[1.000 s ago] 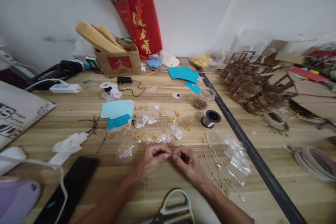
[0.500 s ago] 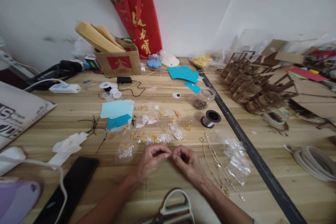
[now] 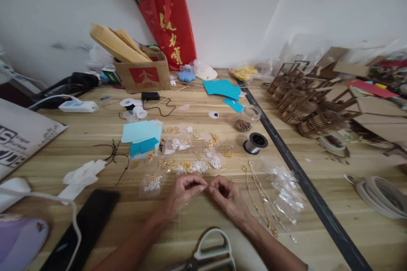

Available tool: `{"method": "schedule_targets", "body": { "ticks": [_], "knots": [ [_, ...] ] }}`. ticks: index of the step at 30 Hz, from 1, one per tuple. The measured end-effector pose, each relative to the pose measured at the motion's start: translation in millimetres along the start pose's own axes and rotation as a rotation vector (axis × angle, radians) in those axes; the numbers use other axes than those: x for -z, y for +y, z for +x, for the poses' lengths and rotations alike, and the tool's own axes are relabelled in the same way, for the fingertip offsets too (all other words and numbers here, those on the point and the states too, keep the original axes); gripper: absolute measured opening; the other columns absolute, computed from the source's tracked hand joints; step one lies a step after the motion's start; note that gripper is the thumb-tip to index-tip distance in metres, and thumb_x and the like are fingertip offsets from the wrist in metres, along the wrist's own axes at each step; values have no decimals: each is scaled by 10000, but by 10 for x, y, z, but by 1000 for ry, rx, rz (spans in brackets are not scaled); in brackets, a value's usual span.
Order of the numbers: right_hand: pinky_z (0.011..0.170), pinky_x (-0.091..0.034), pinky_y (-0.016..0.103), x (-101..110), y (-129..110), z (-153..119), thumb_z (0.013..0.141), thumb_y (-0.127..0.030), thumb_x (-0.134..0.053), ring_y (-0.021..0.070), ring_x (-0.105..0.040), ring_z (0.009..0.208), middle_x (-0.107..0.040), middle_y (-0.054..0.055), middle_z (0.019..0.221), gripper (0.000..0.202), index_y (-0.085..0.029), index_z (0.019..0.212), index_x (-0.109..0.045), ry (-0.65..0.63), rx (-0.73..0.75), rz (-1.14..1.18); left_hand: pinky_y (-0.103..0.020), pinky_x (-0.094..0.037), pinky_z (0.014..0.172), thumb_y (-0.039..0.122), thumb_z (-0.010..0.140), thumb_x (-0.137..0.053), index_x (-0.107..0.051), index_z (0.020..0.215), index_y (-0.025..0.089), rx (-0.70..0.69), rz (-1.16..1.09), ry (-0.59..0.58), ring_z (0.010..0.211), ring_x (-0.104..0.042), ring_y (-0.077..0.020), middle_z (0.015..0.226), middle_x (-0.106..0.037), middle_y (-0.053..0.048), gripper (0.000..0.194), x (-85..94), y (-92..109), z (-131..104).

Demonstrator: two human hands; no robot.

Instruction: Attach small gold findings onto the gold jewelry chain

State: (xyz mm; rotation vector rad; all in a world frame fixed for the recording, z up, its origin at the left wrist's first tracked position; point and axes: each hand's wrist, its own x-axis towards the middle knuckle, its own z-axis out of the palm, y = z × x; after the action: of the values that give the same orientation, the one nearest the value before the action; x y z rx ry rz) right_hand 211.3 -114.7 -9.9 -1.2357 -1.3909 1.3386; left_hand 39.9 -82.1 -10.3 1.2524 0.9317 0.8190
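My left hand (image 3: 187,190) is closed in a pinch, with a fine beaded strand (image 3: 191,198) trailing beneath its fingers. Thin pale thread ends hang lower, over the table. My right hand (image 3: 225,194) pinches too, its fingertips meeting the left ones; whatever tiny piece is between them cannot be made out. Just beyond the fingers lie small bags of gold and silver findings (image 3: 199,167). Right of my hands are gold and silver chains (image 3: 262,197) and a spool of clear line (image 3: 255,143). White-handled scissors (image 3: 213,247) lie between my forearms.
A black phone (image 3: 85,224) and a purple object (image 3: 20,241) lie at left. Crumpled plastic bags (image 3: 286,192) sit beside a dark strip (image 3: 295,173). Farther back stand a jar of beads (image 3: 244,124), brown wooden baskets (image 3: 314,101), a cardboard box (image 3: 143,77) and a red bag (image 3: 173,29).
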Motion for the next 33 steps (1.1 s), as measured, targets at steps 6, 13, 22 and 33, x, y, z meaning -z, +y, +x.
{"method": "schedule_targets", "body": {
  "ticks": [6, 13, 22, 33],
  "knots": [
    [486, -269, 219, -4, 10, 1, 824, -516, -581, 101, -344, 526, -412, -43, 576, 368, -173, 701, -531, 3, -1, -7, -268, -426, 701, 325, 717, -705, -707, 725, 147, 1, -8, 5, 742, -566, -177, 740, -649, -41, 178, -3, 12, -5],
    [483, -263, 220, 4, 18, 0, 826, -483, -587, 99, -342, 523, -412, -42, 578, 345, -167, 701, -531, -3, -3, 6, -261, -430, 701, 294, 701, -721, -712, 713, 141, 10, -34, 2, 733, -570, -166, 729, -648, -33, 154, -7, 8, 1],
    [485, -266, 219, 2, 20, -2, 841, -460, -575, 100, -344, 528, -412, -42, 583, 325, -168, 707, -527, -14, 6, 4, -247, -431, 677, 245, 680, -723, -687, 717, 137, 57, -51, 45, 709, -568, -153, 712, -641, -21, 120, -5, -9, -2],
    [484, -264, 217, 4, 6, -2, 841, -441, -567, 97, -343, 532, -413, -39, 588, 315, -164, 703, -510, -12, 19, 15, -243, -417, 665, 274, 688, -713, -671, 713, 134, 48, -43, 43, 697, -549, -148, 706, -628, -21, 149, 0, -27, 2]
  ]
}}
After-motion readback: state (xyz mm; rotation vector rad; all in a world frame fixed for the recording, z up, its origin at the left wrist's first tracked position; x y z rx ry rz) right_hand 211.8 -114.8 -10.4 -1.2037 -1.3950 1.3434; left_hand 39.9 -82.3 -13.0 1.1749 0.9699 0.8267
